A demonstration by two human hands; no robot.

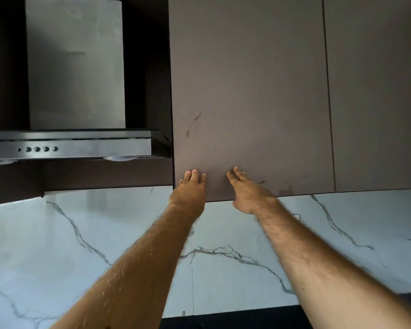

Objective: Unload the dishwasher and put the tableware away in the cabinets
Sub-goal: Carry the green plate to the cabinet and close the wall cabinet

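Observation:
A dark brown upper cabinet door [249,91] fills the middle of the view and is closed. My left hand [190,191] lies flat against its lower left corner, fingers straight. My right hand [246,189] presses flat on the door's lower edge a little to the right, fingers straight and pointing up-left, thumb below the edge. Neither hand holds anything. No tableware or dishwasher is in view.
A second closed cabinet door [375,91] adjoins on the right. A steel range hood [74,146] with its chimney [75,65] hangs at the left. A white marble backsplash [81,245] runs below, with a dark counter edge [235,320] at the bottom.

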